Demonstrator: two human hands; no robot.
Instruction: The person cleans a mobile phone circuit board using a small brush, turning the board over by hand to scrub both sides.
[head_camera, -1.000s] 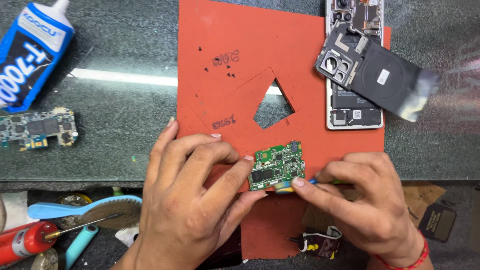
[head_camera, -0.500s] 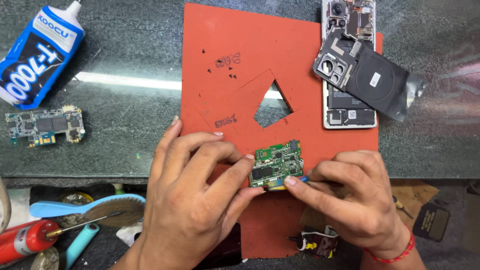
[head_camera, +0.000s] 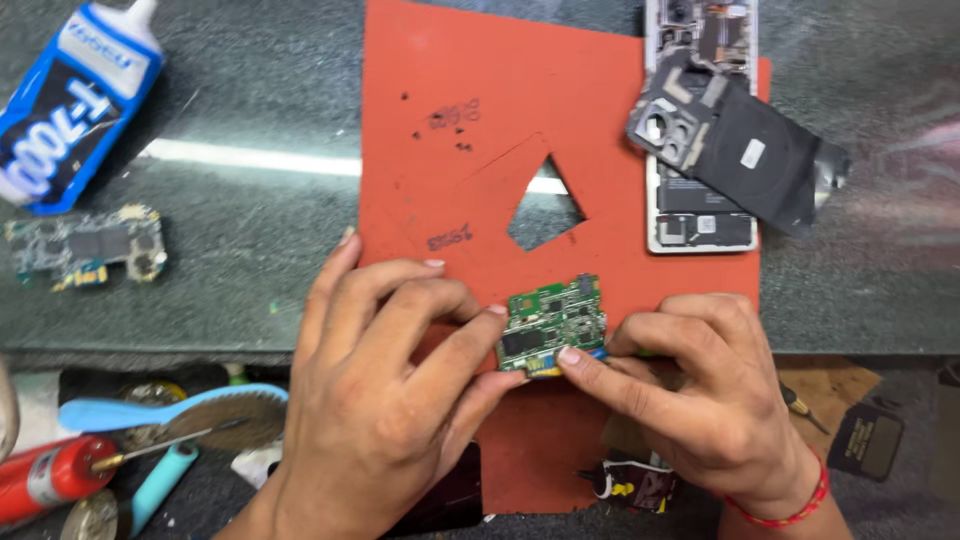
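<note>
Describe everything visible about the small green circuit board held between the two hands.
The circuit board is small, roughly rectangular and green, crowded with tiny components, a dark chip at lower left and gold contacts at its bottom edge. It is held tilted, component side up, just above the near edge of the red mat. The left hand pinches its left edge with the fingertips. The right hand presses its lower right corner, where a bit of blue shows beside the fingertip.

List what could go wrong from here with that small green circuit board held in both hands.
1. The small green circuit board is pinched only at its edges by the left hand and right hand; it may slip or flex.
2. Tiny dark screws lie loose on the red-orange rubber mat; a nudge could scatter them.
3. The opened grey phone sits close by, its black coil sheet hanging loose.
</note>
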